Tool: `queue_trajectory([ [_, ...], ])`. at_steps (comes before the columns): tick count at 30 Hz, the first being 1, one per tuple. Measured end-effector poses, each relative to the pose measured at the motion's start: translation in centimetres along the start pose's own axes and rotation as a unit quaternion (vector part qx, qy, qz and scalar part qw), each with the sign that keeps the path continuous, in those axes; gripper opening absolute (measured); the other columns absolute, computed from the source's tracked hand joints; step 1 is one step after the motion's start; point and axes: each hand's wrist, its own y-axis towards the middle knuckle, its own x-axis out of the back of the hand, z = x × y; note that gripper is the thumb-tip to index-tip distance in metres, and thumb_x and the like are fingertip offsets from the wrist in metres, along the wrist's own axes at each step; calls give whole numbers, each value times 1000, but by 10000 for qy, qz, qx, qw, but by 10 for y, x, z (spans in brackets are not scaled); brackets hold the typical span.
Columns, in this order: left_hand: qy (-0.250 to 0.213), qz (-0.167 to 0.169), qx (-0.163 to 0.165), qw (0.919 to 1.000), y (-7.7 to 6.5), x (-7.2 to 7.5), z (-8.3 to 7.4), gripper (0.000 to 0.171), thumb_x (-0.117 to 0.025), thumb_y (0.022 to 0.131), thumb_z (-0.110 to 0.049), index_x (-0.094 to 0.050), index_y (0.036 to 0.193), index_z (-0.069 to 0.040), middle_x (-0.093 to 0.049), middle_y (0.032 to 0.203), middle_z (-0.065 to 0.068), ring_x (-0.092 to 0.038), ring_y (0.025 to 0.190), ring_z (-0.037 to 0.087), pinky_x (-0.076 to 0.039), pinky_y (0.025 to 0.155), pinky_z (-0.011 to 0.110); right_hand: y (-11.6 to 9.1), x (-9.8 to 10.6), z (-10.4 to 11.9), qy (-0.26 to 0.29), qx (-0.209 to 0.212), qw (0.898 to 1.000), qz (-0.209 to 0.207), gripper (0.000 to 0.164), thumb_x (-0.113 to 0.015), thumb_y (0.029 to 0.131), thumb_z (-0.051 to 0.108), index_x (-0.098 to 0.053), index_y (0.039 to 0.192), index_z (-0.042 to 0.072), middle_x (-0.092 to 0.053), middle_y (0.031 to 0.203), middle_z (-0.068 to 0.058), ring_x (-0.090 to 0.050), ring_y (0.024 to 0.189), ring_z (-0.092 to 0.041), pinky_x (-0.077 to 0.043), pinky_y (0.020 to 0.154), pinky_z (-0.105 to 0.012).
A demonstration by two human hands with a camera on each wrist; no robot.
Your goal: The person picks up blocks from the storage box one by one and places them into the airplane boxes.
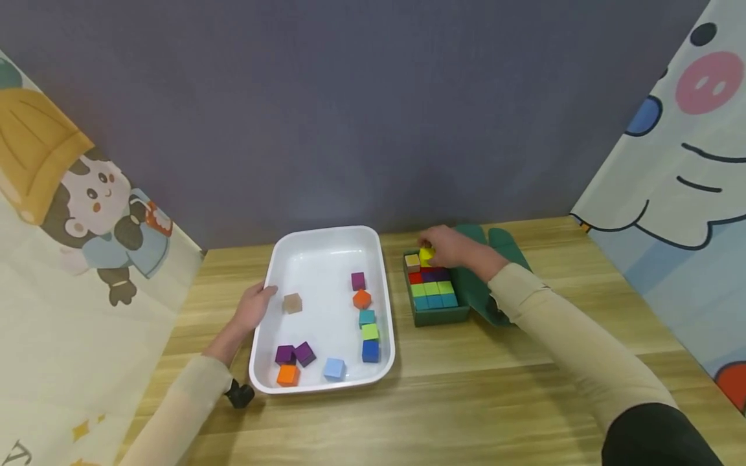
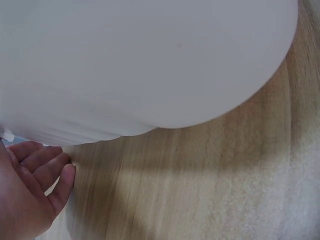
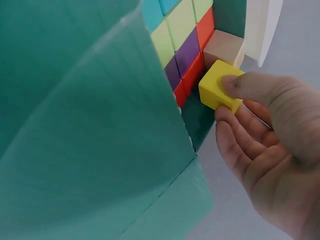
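Observation:
My right hand (image 1: pixel 447 247) pinches a yellow cube (image 3: pixel 217 86) between thumb and fingers, at the far end of an open green box (image 1: pixel 441 316). Rows of red, purple, lime and teal cubes fill the near part of that box, and a wooden cube (image 3: pixel 223 48) sits in its far left corner, close beside the yellow one. On the left, my left hand (image 1: pixel 254 307) grips the side of a white tray (image 1: pixel 317 259), thumb over the rim and fingers outside against the wall. In the left wrist view the tray's outer side covers part of those fingers.
Inside the tray lie several loose cubes, among them a wooden cube (image 1: pixel 293 303), an orange cube (image 1: pixel 288 375) and a light blue cube (image 1: pixel 335 369). The box's green lid (image 1: pixel 479 291) is folded out to the right. A grey wall (image 1: pixel 373 116) rises behind the wooden table (image 1: pixel 443 414).

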Motion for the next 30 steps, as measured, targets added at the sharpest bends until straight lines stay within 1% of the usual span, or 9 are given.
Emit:
queue_trajectory([
  [2, 21, -43, -3, 10000, 1, -1, 0, 56, -37, 105, -27, -29, 147, 8, -54, 122, 37, -66, 92, 38, -60, 68, 44, 2, -1, 1, -47, 0, 10000, -26, 43, -72, 86, 7, -59, 125, -2, -60, 119, -15, -55, 107, -30, -52, 90, -44],
  [4, 57, -82, -68, 9999, 6, -1, 10, 58, -37, 105, -31, -29, 148, 6, -54, 122, 36, -66, 92, 37, -60, 67, 43, 4, -2, 1, -140, 70, 9999, -49, 40, -73, 84, 6, -61, 121, -2, -61, 115, -14, -56, 104, -29, -52, 87, -43],
  [8, 20, -81, -21, 10000, 6, -3, 10, 57, -37, 105, -31, -30, 148, 6, -54, 122, 35, -66, 93, 37, -60, 67, 43, 5, -5, 2, -288, 194, 9994, -70, 31, -72, 80, 3, -65, 110, 0, -62, 102, -11, -56, 91, -26, -52, 77, -40],
  [11, 25, -49, 4, 10000, 5, -3, 10, 57, -36, 105, -31, -28, 149, 5, -54, 124, 35, -65, 94, 37, -60, 68, 43, 6, -8, 1, -364, 276, 9989, -135, 21, -72, 79, 2, -65, 99, 5, -60, 91, -6, -52, 80, -23, -48, 68, -36],
  [14, 20, -46, 5, 10000, 3, -2, 10, 58, -36, 105, -32, -27, 150, 4, -53, 125, 35, -65, 95, 38, -60, 68, 43, 6, -11, 0, -414, 397, 9979, -297, 17, -72, 78, 1, -63, 91, 7, -57, 85, -4, -49, 76, -22, -46, 64, -36],
  [19, -32, -71, -7, 10000, 3, -1, 10, 59, -37, 105, -32, -27, 150, 4, -52, 126, 35, -65, 95, 38, -60, 69, 44, 6, -16, -1, -554, 464, 9961, -513, 21, -75, 74, 2, -61, 89, 8, -55, 86, -4, -49, 77, -22, -46, 66, -36],
  [22, -70, -69, -6, 10000, 4, -1, 10, 58, -37, 104, -32, -28, 149, 4, -53, 125, 35, -65, 95, 37, -60, 69, 44, 5, -19, -1, -721, 410, 9951, -535, 23, -75, 73, 1, -59, 88, 8, -53, 86, -3, -48, 77, -22, -46, 66, -36],
  [25, -31, -20, 28, 10000, 4, -2, 9, 58, -37, 105, -32, -28, 149, 5, -52, 126, 35, -65, 96, 37, -60, 70, 43, 5, -22, -1, -1023, 461, 9924, -503, 25, -76, 74, 3, -58, 90, 10, -52, 87, -3, -49, 75, -21, -47, 65, -36],
  [30, -51, -14, 13, 10000, 5, -3, 8, 58, -36, 105, -32, -28, 149, 5, -53, 125, 35, -64, 96, 38, -60, 70, 44, 2, -21, 3, -1401, 442, 9877, -538, 28, -81, 77, 14, -58, 92, 11, -52, 90, -3, -51, 72, -20, -48, 61, -36],
])
